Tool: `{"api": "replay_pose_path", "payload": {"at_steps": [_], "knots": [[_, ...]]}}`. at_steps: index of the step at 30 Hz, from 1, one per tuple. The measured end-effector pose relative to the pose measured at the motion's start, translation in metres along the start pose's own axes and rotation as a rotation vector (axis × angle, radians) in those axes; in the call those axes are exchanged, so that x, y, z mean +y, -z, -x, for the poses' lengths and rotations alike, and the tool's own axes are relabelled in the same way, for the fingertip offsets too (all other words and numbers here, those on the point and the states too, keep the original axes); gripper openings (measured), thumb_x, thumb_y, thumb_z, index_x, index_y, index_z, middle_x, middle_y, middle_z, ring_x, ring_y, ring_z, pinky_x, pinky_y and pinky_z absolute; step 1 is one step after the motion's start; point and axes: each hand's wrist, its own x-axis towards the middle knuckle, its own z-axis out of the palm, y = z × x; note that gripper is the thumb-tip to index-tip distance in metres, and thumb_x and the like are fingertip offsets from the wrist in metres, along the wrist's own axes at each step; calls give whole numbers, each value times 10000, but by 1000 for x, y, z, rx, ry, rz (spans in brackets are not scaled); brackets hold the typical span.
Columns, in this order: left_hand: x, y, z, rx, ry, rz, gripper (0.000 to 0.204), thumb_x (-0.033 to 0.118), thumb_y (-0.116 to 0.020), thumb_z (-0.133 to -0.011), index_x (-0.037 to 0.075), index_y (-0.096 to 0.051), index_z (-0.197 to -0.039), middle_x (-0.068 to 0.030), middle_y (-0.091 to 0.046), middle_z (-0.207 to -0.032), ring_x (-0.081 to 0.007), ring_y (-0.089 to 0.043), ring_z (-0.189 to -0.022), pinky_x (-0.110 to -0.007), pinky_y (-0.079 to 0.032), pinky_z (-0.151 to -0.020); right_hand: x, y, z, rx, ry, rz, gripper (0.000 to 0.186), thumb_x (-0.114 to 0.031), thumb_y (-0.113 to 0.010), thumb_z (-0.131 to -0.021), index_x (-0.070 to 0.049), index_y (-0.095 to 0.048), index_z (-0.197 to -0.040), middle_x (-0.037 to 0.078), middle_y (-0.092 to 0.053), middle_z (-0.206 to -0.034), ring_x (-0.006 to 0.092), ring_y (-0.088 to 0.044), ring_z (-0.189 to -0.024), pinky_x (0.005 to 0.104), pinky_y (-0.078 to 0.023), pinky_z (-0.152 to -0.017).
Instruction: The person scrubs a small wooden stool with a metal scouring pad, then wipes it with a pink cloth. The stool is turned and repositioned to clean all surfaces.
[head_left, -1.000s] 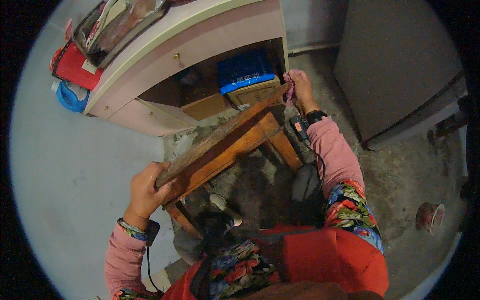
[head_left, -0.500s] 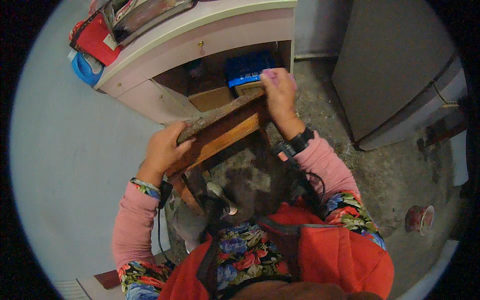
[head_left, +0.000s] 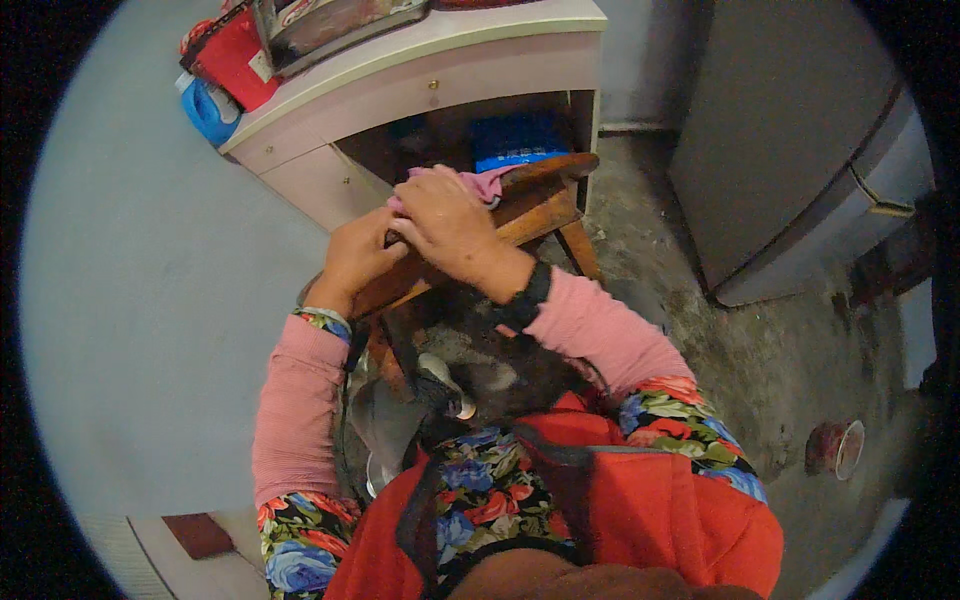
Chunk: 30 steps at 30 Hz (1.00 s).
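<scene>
A small wooden bench (head_left: pixel 548 212) with splayed legs stands tilted in front of me, one long side toward me. My left hand (head_left: pixel 358 262) is closed around its left end. A pink cloth (head_left: pixel 487 186) lies bunched on the seat's upper face. Over that cloth my right hand (head_left: pixel 452 228) is closed, pressing it to the wood right beside my left hand. Much of the seat's left half is hidden beneath both hands.
Beyond the bench stands a pale cabinet (head_left: pixel 380 97) with an open compartment holding a blue package (head_left: pixel 517 143). A red bag (head_left: pixel 240 70) and a blue jug (head_left: pixel 210 112) are at its left. A grey refrigerator (head_left: pixel 775 150) stands right; a reddish tub (head_left: pixel 838 448) lies on the floor.
My right hand has slid the cloth from the bench's right end leftward to beside my left hand. The left hand still grips the left end; the view has shifted slightly.
</scene>
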Motion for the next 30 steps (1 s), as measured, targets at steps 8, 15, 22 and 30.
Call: {"api": "replay_pose_path", "payload": {"at_steps": [8,15,22,30], "knots": [[4,-1,1,39,-14,-32,333,327,-707,-819,120,-612,-1063,-143,-664,-990,-376,-625,-931,-464,-503,-755,79,34,31,94,-266,-24,205,-187,-671,-861,-93,-631,-1040,91,-663,-1007,306,-627,-955,418,-462,-915],[5,-1,-4,79,-84,32,341,305,-713,-806,116,-617,-1073,-157,-673,-977,-391,-632,-906,-479,-508,-746,45,23,17,134,-175,150,199,-254,-643,-905,-68,-652,-973,100,-659,-982,311,-578,-974,447,-417,-995],[-19,-13,-6,11,163,120,391,238,-686,-779,108,-606,-1139,-194,-664,-1033,-418,-615,-936,-443,-519,-796,-21,-45,0,-13,-75,190,188,-273,-670,-843,-134,-663,-969,54,-623,-909,283,-585,-894,502,-373,-1005],[21,5,-25,462,-16,690,714,209,-641,-844,82,-349,-1483,-159,-411,-1482,-320,-383,-1387,-405,-301,-1143,26,-34,-18,-265,-493,-588,559,-430,-453,-996,-91,-417,-1440,156,-504,-1402,279,-507,-1248,414,-382,-1037]]}}
